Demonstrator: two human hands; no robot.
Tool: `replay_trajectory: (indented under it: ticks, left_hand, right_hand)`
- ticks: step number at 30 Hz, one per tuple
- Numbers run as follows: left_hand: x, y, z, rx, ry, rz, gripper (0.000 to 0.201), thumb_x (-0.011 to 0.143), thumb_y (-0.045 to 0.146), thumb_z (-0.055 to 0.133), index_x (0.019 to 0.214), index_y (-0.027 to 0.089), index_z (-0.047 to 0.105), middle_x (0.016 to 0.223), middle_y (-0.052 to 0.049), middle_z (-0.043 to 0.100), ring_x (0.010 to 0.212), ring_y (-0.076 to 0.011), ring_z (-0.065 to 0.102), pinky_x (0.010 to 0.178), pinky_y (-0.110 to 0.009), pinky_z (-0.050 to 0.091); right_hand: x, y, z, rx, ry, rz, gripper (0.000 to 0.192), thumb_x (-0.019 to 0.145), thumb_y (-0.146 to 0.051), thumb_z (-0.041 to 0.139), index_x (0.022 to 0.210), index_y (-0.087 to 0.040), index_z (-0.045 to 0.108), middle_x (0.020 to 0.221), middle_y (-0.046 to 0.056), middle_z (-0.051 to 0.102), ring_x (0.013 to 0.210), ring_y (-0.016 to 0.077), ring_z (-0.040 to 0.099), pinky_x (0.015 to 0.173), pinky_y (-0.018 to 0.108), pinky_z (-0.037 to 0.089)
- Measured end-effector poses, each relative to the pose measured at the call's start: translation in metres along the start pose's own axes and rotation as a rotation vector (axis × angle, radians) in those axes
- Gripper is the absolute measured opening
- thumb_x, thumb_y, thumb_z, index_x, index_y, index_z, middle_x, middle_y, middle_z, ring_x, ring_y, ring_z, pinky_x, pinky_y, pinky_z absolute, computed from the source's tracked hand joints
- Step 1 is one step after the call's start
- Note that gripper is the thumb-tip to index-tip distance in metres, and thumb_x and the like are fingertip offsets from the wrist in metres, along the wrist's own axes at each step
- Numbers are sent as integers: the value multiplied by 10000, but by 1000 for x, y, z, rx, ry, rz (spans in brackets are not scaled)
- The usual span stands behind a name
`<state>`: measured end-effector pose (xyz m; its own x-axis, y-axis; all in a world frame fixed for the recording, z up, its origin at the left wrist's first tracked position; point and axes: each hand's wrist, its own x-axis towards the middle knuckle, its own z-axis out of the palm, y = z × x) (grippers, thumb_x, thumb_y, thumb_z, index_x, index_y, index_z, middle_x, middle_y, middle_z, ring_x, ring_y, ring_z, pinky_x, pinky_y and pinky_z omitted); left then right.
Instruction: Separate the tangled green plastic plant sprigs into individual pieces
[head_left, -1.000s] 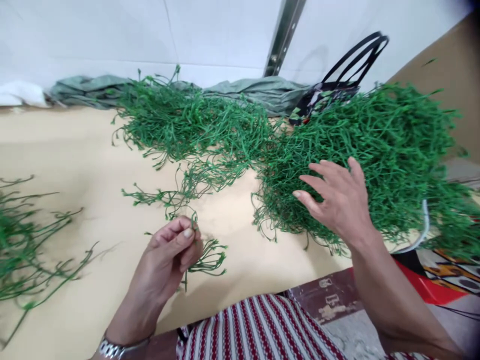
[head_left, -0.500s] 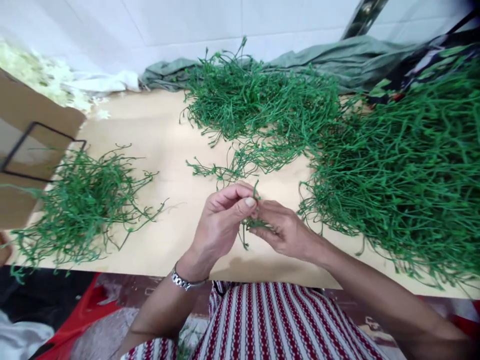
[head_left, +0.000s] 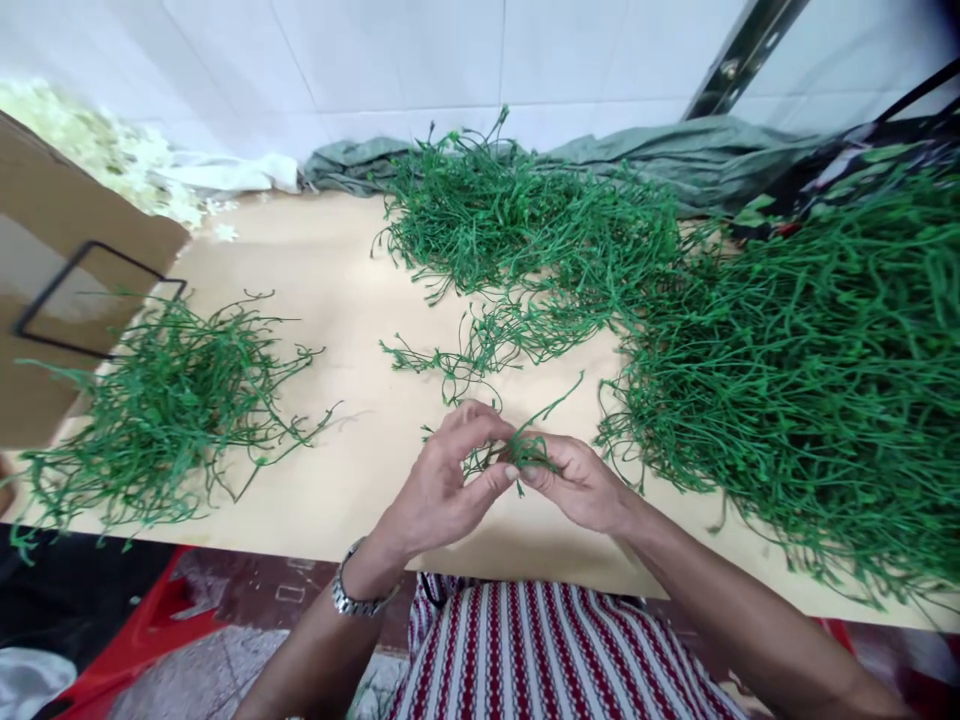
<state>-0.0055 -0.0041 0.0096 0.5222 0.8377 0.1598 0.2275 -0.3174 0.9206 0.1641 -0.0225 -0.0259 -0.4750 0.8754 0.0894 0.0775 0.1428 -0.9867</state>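
Observation:
Between my two hands, above the front of the table, is a small green artificial stem (head_left: 529, 452) with thin branching sprigs. My left hand (head_left: 454, 485) pinches it with thumb and fingers, a watch on that wrist. From the other side my right hand (head_left: 581, 485) grips it, fingers closed. One sprig points up and right past the fingertips. Just beyond my hands lies a loose string of green stems (head_left: 487, 335). To the right spreads a large heap of such stems (head_left: 802, 380), and to the left a smaller pile (head_left: 187, 410).
More green stems (head_left: 517, 220) lie at the back of the table (head_left: 330, 300), against a grey-green cloth (head_left: 720, 160). On the left stand a cardboard box (head_left: 82, 220) and a black wire frame (head_left: 56, 285), with pale flowers (head_left: 82, 140) behind.
My hands have shifted their grip on the stem, and its sprigs now fan out between them. The longer sprig leans up to the right. The camera view has tilted slightly upward.

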Motion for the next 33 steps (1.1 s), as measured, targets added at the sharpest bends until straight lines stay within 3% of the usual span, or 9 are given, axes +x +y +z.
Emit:
replay_trajectory:
  ticks: [4,8,11,16,21,23,26,29,33]
  left_hand:
    - [-1,-2,0,-77,-18,-22,37,771,169,544,739,151,547,733,-35,513,753,-161,480,690,-301,402]
    - [-4,-2,1,-118,7,-128,62,736,123,538,683,146,514,690,-15,498,694,-139,468,659,-287,385]
    - [-5,0,-2,-107,7,-187,49,726,113,527,687,142,520,694,-11,509,695,-131,470,666,-280,380]
    - [-4,0,-3,-174,-22,-264,88,722,117,521,637,136,516,615,19,466,598,-91,424,568,-229,348]
    - [-5,-1,4,-321,3,-340,90,730,135,506,641,137,497,559,43,407,507,-61,346,482,-194,296]
    - [-6,-2,6,-337,-3,-368,82,746,169,514,671,135,507,564,40,412,499,-59,344,465,-190,287]
    - [-6,-3,7,-329,-21,-373,86,748,209,545,716,130,542,574,32,431,508,-66,358,465,-194,286]
    - [-4,-5,7,-283,-21,-349,64,737,179,548,699,130,564,568,27,446,519,-74,366,485,-208,293]
    - [-4,-7,6,-156,26,-224,86,730,121,525,651,141,553,622,8,470,610,-102,425,577,-235,347]
  right_hand:
    - [1,1,-5,-63,-131,-27,247,899,-304,400,765,-147,536,723,11,532,671,105,497,607,222,423]
    - [3,-6,-10,-259,-145,-95,131,859,-230,481,924,-154,567,927,57,587,879,147,540,775,282,438]
    - [3,-13,-15,-405,-73,-147,220,798,-260,584,992,-157,565,1016,83,585,984,181,523,852,327,419]
    - [2,-18,-19,-423,47,-148,248,779,-283,613,994,-169,564,983,77,597,943,175,552,824,309,442]
    - [4,-15,-9,-353,139,-156,76,822,-231,551,848,-163,572,775,34,592,757,141,566,676,257,452]
    - [5,-14,-7,-355,127,-145,62,830,-221,533,842,-163,550,808,43,583,782,146,555,689,265,447]
    - [3,-13,-6,-328,105,-115,47,836,-191,508,877,-168,513,873,50,571,835,145,548,733,269,445]
    - [1,-13,-6,-278,116,-51,49,832,-182,509,878,-174,495,807,21,557,761,118,549,677,228,450]
    - [1,-12,-4,-231,78,-24,46,845,-172,478,891,-171,479,812,17,548,745,105,548,650,207,454]
